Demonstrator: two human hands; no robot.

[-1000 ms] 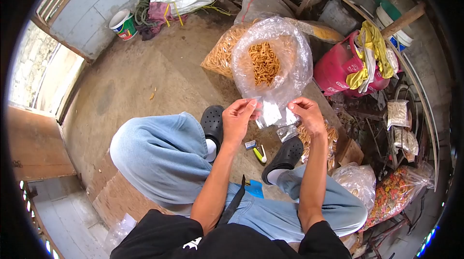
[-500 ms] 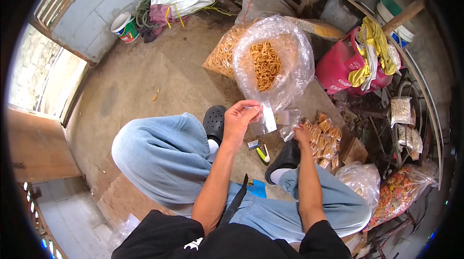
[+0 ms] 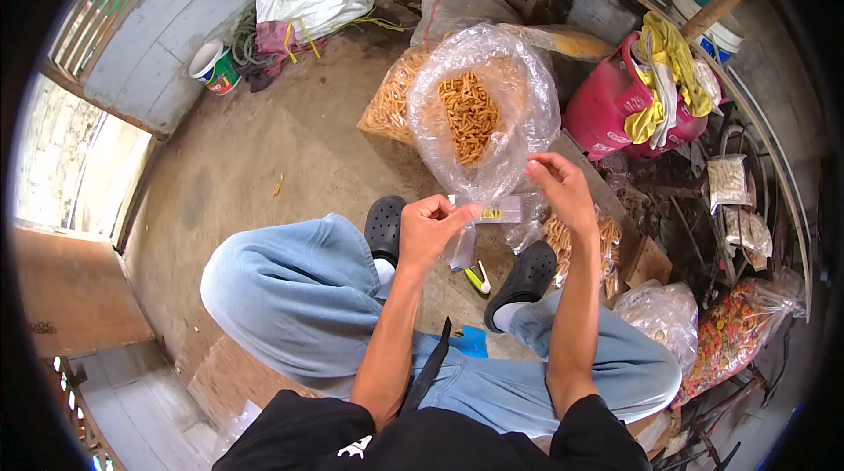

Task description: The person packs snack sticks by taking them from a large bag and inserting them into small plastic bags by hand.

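Between the thumb and fingers of my left hand is a small clear plastic bag, hanging down. My right hand is raised beside the rim of a large clear plastic bag, its fingers loosely bent and apart, with nothing visible in them. Inside the large bag are brown stick-shaped snacks. Under my right forearm lie several small filled snack packets. A pale strip with printing and loose clear plastic lie between my hands. A green stapler-like tool rests on the floor by my shoe.
A pink tub with yellow cloth on it stands at the right. Below it are a clear bag and a bag of colourful pieces. A paint bucket and white sack sit at the far left.
My right hand has left the loose plastic beside the packets and risen towards the large bag. The left hand has lowered slightly with its small bag. The view has shifted a little.
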